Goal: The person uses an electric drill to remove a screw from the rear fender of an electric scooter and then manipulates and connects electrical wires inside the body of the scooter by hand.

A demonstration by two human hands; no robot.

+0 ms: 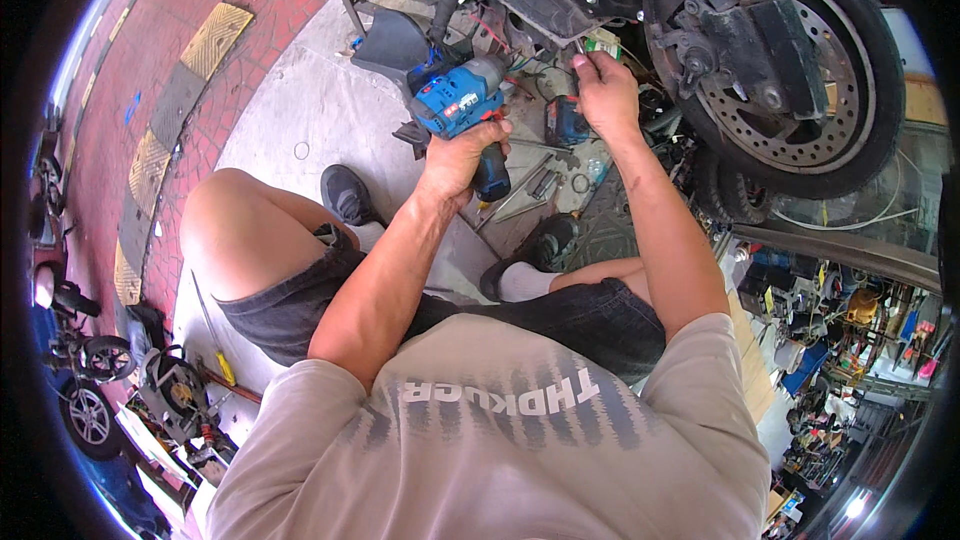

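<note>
My left hand is closed around the grip of a blue cordless impact driver. The tool's nose points away from me, toward the underside of a dark panel on the raised vehicle. Just below that panel's corner, my right hand has its thumb and fingers pinched together. A small metal tip shows at those fingertips, too little of it to name. Beside my right wrist stands a blue-and-black tool or battery, partly covered by the hand.
A scooter's rear wheel with a brake disc hangs at the upper right. Wrenches and other hand tools lie on the floor between my feet. A yellow-handled screwdriver lies at left. Parts-filled shelves stand at right.
</note>
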